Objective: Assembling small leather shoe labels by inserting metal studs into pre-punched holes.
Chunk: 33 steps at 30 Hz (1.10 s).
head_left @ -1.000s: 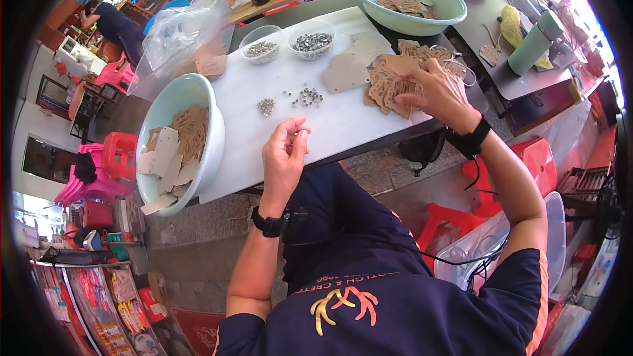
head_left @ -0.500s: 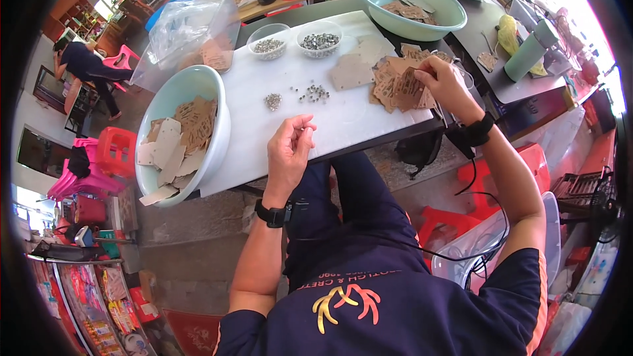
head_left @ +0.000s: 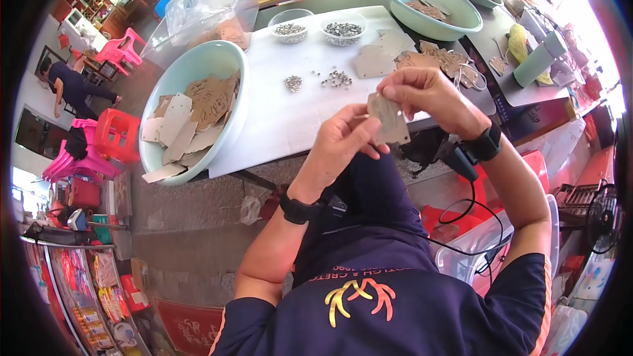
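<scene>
A flat greyish-brown cardboard piece (head_left: pixel 389 122) with small holes near its edge is held up over the near edge of the white board (head_left: pixel 277 122). My left hand (head_left: pixel 344 137) pinches its left side between thumb and fingers. At its top, my right hand (head_left: pixel 425 95) grips the same piece with thumb and forefinger. Beyond my hands lie two little heaps of small metal parts, one of silvery bits (head_left: pixel 293 84) and one of ring-like pieces (head_left: pixel 337 80). Plain cardboard pieces (head_left: pixel 374 60) and printed brown ones (head_left: pixel 455 66) lie at the board's far right.
On the left, a pale green basin (head_left: pixel 242 102) holds many cardboard pieces; another basin (head_left: pixel 395 16) stands far right. Two clear bowls (head_left: pixel 290 26) of metal parts sit at the back. A green bottle (head_left: pixel 539 59) stands right. A person (head_left: pixel 69 89) is at the far left.
My right hand has left the stack of brown pieces and come inward with one piece. My left hand has moved up and right to take hold of it. The view has shifted slightly.
</scene>
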{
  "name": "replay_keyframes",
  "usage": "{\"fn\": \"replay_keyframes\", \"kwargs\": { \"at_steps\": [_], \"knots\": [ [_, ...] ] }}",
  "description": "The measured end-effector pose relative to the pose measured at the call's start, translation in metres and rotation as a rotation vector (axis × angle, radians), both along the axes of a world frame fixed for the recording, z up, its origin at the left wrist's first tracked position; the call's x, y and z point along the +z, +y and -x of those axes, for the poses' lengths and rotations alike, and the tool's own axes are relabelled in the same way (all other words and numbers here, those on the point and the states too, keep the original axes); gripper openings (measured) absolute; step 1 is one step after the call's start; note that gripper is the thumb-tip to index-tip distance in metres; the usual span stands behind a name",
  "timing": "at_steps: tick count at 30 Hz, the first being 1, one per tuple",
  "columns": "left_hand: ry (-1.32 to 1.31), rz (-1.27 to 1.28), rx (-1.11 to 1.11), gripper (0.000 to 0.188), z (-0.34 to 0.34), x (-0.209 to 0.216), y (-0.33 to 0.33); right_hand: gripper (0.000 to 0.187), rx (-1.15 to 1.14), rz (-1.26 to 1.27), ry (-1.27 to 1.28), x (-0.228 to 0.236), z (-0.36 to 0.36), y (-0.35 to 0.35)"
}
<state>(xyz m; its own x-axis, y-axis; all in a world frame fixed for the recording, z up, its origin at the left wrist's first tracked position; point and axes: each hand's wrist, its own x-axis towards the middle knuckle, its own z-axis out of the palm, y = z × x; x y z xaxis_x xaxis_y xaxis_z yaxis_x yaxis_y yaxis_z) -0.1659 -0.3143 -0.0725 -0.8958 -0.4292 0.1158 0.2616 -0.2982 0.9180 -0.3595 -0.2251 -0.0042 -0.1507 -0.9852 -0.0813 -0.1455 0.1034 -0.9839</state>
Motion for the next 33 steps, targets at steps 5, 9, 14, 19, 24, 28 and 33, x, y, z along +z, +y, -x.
{"fn": "replay_keyframes", "kwargs": {
  "at_steps": [5, 9, 14, 19, 24, 28, 33],
  "knots": [
    [-0.098, 0.018, -0.036, 0.029, -0.024, -0.008, -0.001, 0.028, 0.037, -0.048, -0.017, -0.014, -0.021, -0.011],
    [-0.137, 0.017, 0.170, 0.028, -0.047, -0.015, -0.013, 0.030, -0.145, -0.035, 0.084, -0.020, 0.001, -0.026],
    [-0.155, 0.026, 0.420, 0.026, -0.069, -0.022, -0.026, 0.024, -0.152, -0.004, 0.273, -0.023, 0.019, -0.055],
    [-0.206, -0.044, 0.456, 0.027, -0.072, -0.019, -0.028, 0.022, -0.026, -0.061, 0.467, -0.029, -0.001, -0.094],
    [-0.274, -0.073, 0.478, 0.027, -0.069, -0.018, -0.027, 0.019, 0.057, 0.148, 0.719, -0.042, -0.007, -0.131],
    [-0.270, -0.055, 0.457, 0.028, -0.068, -0.018, -0.030, 0.016, 0.137, 0.146, 0.813, -0.041, -0.021, -0.148],
    [-0.249, -0.052, 0.429, 0.028, -0.069, -0.021, -0.033, 0.015, 0.246, 0.347, 0.845, -0.057, -0.033, -0.158]
  ]
}}
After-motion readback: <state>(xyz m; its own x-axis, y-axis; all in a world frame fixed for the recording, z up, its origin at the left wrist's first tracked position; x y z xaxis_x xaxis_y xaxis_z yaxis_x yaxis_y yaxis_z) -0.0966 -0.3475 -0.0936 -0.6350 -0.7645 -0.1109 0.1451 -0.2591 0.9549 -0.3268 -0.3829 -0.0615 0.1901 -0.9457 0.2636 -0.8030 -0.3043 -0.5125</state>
